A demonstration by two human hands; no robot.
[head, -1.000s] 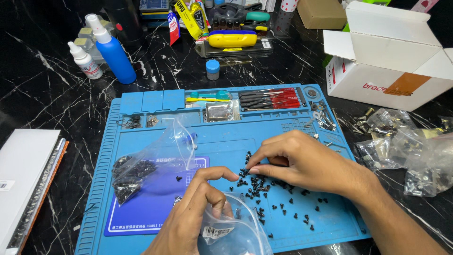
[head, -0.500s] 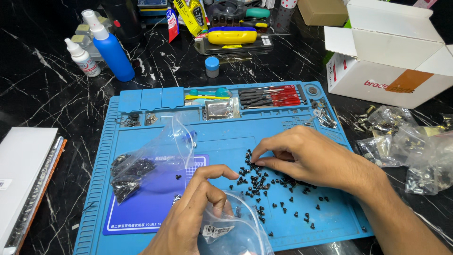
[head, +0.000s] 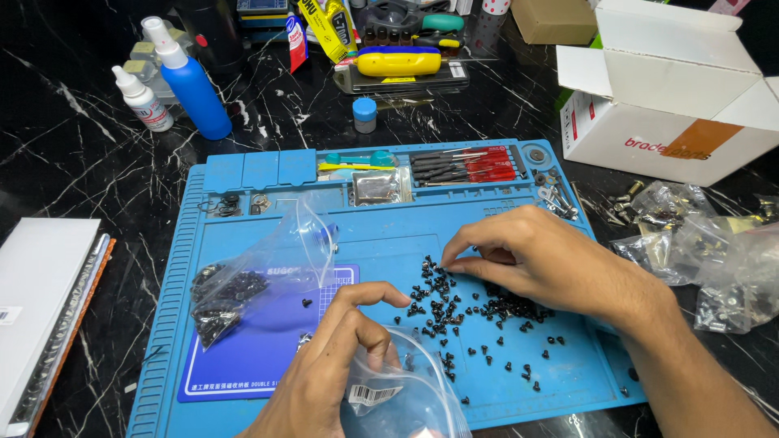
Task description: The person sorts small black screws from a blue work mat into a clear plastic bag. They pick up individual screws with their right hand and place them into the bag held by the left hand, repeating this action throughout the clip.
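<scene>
A black marble-patterned table (head: 73, 178) with white veins carried everything. At its left edge lay a white book (head: 40, 300); behind stood a small white dropper bottle (head: 142, 99) and a blue bottle (head: 191, 85). A blue work mat (head: 381, 235) covered the middle. On its left part a clear bag (head: 260, 276) held a clump of black screws. The left hand (head: 324, 377) pinched a second clear bag (head: 406, 393), labelled and seemingly empty, at the mat's near edge. Loose black screws (head: 454, 312) lay scattered across the mat's centre, and the right hand (head: 535, 259) pressed its fingertips together on one at the pile's upper edge. An open white box (head: 665, 97) stood far right, with crumpled bags of hardware (head: 714, 251) near it.
</scene>
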